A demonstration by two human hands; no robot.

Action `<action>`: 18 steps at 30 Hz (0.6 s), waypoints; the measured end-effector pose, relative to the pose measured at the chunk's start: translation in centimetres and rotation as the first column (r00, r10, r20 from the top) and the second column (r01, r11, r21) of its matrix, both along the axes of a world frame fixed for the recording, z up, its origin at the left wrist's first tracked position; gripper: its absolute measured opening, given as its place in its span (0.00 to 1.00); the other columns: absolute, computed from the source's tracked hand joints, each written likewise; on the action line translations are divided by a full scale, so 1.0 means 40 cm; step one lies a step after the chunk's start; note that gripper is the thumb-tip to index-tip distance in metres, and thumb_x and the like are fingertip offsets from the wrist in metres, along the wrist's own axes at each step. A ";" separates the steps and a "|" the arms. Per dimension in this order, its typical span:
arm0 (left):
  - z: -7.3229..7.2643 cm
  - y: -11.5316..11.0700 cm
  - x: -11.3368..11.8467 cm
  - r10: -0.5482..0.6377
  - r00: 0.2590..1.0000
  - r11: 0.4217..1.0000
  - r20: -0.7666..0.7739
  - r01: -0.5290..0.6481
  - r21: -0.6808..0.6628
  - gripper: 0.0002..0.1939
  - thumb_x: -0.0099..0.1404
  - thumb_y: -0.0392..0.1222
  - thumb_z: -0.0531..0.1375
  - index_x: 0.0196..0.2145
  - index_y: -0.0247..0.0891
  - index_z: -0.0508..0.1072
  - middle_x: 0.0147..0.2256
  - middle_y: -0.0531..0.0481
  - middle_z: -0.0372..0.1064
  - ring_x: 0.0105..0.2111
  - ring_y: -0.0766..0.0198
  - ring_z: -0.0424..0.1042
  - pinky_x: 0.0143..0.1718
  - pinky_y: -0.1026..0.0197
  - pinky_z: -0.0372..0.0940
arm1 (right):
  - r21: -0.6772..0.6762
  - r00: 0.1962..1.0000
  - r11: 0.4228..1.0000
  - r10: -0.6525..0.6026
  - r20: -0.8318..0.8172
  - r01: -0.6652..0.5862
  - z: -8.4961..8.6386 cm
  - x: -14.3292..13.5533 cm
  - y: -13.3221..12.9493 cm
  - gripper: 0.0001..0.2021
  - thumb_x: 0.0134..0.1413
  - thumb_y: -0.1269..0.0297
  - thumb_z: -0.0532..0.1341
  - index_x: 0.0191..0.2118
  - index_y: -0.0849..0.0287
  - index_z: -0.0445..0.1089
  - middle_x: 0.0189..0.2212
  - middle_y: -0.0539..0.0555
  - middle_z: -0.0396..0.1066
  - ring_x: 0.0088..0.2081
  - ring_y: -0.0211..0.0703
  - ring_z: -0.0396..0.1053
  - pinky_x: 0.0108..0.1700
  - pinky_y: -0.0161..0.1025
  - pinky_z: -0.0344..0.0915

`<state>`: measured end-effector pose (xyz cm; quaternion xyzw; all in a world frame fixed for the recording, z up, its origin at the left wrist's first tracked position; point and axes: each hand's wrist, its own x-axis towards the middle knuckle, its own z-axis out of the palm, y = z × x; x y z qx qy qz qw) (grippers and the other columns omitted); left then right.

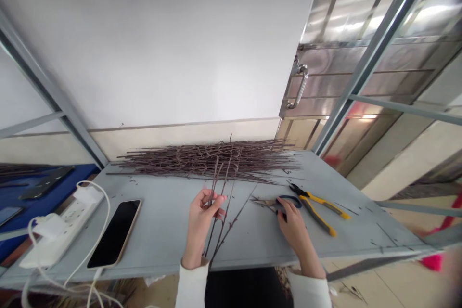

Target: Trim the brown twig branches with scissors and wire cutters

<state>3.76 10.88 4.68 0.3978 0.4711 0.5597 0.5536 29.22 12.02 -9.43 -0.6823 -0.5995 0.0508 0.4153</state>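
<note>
Several thin brown twigs (226,178) stand up out of my left hand (206,207), whose thumb and fingers are closed round them. Their lower ends run down toward the front edge of the table. My right hand (291,221) has its fingers curled at the dark-handled scissors (267,201), which lie low over the tabletop with the blades pointing left. Just right of the scissors rest yellow-and-grey pliers (321,207), their handles spread. Behind both hands lies a long heap of dark twigs (202,160).
A phone (116,233) on a cable and a white power strip (63,231) with plugs are at the left of the grey table (159,245). Metal posts (364,67) rise at both sides. Twig scraps lie on the right.
</note>
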 end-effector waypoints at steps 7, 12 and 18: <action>0.004 -0.004 -0.015 -0.001 1.000 1.000 -0.015 0.001 -0.002 0.21 0.50 0.48 0.69 0.38 0.34 0.74 0.30 0.48 0.75 0.19 0.69 0.71 0.20 0.67 0.63 | -0.074 0.992 0.997 -0.020 0.127 0.030 0.001 0.036 0.005 0.24 0.41 0.74 0.49 0.48 0.63 0.67 0.45 0.62 0.69 0.51 0.54 0.65 0.54 0.50 0.61; 0.006 -0.007 -0.016 -0.006 1.000 1.000 -0.014 0.006 0.002 0.19 0.49 0.48 0.69 0.36 0.34 0.76 0.30 0.48 0.75 0.19 0.69 0.71 0.20 0.67 0.63 | -0.163 0.975 0.983 -0.048 0.219 0.085 0.029 0.055 -0.002 0.20 0.40 0.70 0.54 0.43 0.64 0.70 0.41 0.63 0.70 0.46 0.57 0.66 0.51 0.52 0.61; 0.007 -0.020 -0.015 -0.018 1.000 1.000 -0.023 0.019 0.016 0.17 0.49 0.47 0.69 0.34 0.34 0.77 0.27 0.50 0.74 0.18 0.70 0.69 0.20 0.68 0.62 | -0.236 0.946 0.956 -0.095 0.311 0.173 0.075 0.029 -0.032 0.16 0.39 0.57 0.61 0.36 0.60 0.72 0.33 0.61 0.72 0.39 0.59 0.67 0.43 0.51 0.62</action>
